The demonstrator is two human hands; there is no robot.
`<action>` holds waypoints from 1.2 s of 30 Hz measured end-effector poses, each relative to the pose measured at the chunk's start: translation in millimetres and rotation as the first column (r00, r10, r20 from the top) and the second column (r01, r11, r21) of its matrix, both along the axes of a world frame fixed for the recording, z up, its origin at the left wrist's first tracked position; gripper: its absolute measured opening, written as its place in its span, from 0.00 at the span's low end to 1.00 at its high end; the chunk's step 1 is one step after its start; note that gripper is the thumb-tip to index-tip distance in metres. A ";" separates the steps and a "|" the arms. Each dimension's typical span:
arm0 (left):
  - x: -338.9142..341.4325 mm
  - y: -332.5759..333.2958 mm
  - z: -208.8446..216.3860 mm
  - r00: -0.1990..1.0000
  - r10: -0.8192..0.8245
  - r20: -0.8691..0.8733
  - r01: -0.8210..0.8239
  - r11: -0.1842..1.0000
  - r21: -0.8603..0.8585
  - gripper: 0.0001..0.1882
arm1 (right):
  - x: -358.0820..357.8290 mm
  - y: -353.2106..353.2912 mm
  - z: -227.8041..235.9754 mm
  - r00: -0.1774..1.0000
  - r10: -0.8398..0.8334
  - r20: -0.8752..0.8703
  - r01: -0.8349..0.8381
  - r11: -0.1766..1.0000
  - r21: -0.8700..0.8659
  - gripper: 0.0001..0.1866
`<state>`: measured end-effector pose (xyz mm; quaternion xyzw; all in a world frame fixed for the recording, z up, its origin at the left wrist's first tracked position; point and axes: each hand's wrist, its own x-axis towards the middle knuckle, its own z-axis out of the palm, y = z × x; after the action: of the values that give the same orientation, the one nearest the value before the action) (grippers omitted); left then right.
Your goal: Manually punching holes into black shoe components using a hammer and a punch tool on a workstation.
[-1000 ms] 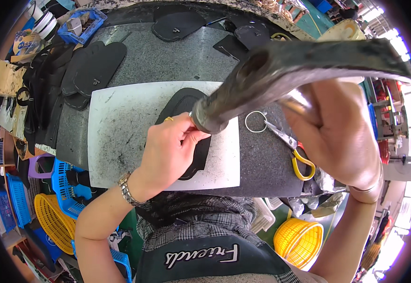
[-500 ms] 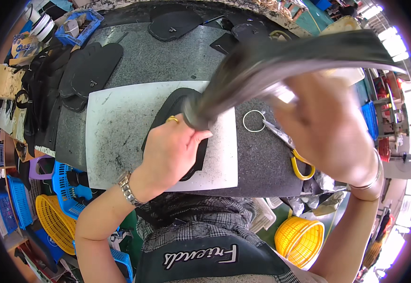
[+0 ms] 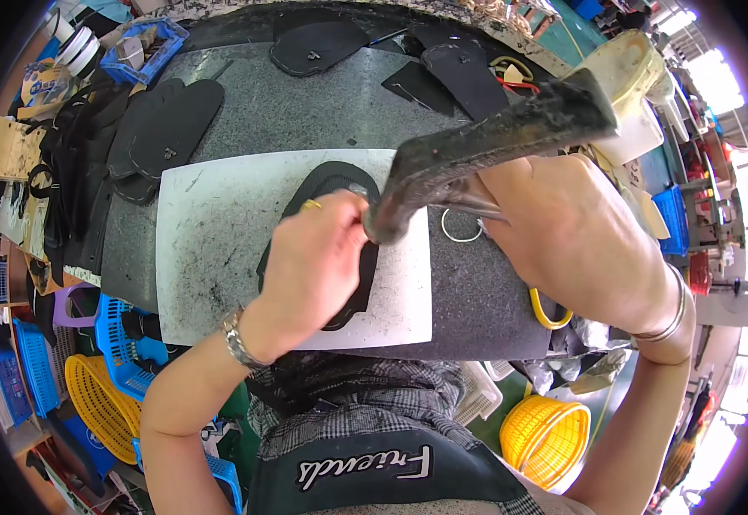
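The left hand (image 3: 318, 266) lies over a black sole-shaped piece (image 3: 327, 178), its fingers curled inward toward the right; whether they pinch anything small cannot be told. The piece is directly beneath that hand, showing beyond the knuckles and along the right side, and well apart from the right hand (image 3: 580, 245). That right hand is closed round the handle of a dark metal hammer (image 3: 477, 142), whose narrow end points down just beside the left fingertips; contact cannot be made out. The piece rests on a white board (image 3: 211, 249), smudged with black specks, on a grey work surface (image 3: 486, 300). Right of the board lie a pale ring (image 3: 460, 225) and yellow-handled scissors (image 3: 550, 313), mostly hidden under the right hand. Farther out, black rounded pieces (image 3: 168, 129) sit at the left, and a blue basket (image 3: 145, 51) stands at the far left corner.
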<state>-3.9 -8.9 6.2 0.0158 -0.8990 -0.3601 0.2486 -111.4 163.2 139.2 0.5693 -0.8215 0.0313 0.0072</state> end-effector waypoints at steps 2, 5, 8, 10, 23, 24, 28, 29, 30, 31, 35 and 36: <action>-2.9 -13.7 2.9 0.966 -0.098 0.241 -0.052 0.835 0.548 0.06 | 0.2 3.3 3.2 0.999 -0.018 0.046 0.016 0.999 0.033 0.13; 5.2 -29.6 1.9 0.984 -0.132 0.117 -0.028 0.539 0.842 0.05 | -4.1 2.6 -9.6 0.960 -0.032 0.279 0.087 0.979 -0.186 0.11; 34.6 -43.9 25.5 0.999 0.020 0.031 -0.037 0.584 0.811 0.04 | -2.0 6.7 -9.5 0.942 -0.031 0.335 0.100 0.977 -0.190 0.09; 54.1 -58.6 27.9 0.991 0.107 0.084 -0.132 0.611 0.781 0.04 | 0.9 11.1 -21.2 0.921 -0.040 0.388 0.145 0.959 -0.244 0.08; 89.4 -57.5 3.7 0.976 -0.032 0.213 -0.143 0.647 0.749 0.06 | 34.0 -7.2 -60.8 0.974 0.182 0.134 -0.189 0.981 0.045 0.08; 90.4 -55.6 2.8 0.976 -0.036 0.213 -0.141 0.641 0.754 0.06 | 32.3 -6.1 -59.0 0.975 0.179 0.136 -0.187 0.981 0.053 0.08; 98.2 -47.5 -0.3 0.968 -0.064 0.245 -0.126 0.718 0.685 0.07 | 26.0 1.4 -52.7 0.992 0.122 0.012 -0.122 0.984 0.128 0.05; 99.0 -46.5 -1.4 0.980 -0.048 0.192 -0.102 0.708 0.698 0.07 | 29.7 -0.6 -49.9 0.992 0.097 0.083 -0.104 0.991 0.086 0.05; 99.3 -46.1 -2.3 0.990 -0.029 0.140 -0.080 0.700 0.710 0.08 | 33.5 -3.3 -48.4 0.985 0.075 0.156 -0.083 0.996 0.043 0.05; 98.4 -47.3 -1.9 0.990 -0.035 0.140 -0.077 0.696 0.714 0.08 | 40.8 -4.8 -48.7 0.950 0.003 0.313 0.000 1.000 -0.010 0.06; 92.7 -52.5 4.0 0.995 -0.026 0.098 -0.062 0.607 0.793 0.07 | 51.8 -17.6 -59.9 0.966 0.123 0.229 -0.132 0.991 0.022 0.08; 90.7 -51.9 4.1 0.995 -0.045 0.086 -0.044 0.588 0.808 0.07 | 51.0 -16.8 -62.6 0.965 0.124 0.230 -0.134 0.991 0.026 0.08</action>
<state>86.7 -60.8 10.2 0.1441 -0.6485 -0.7279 0.1699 -60.5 146.4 76.7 0.6142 -0.7786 0.0799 -0.1010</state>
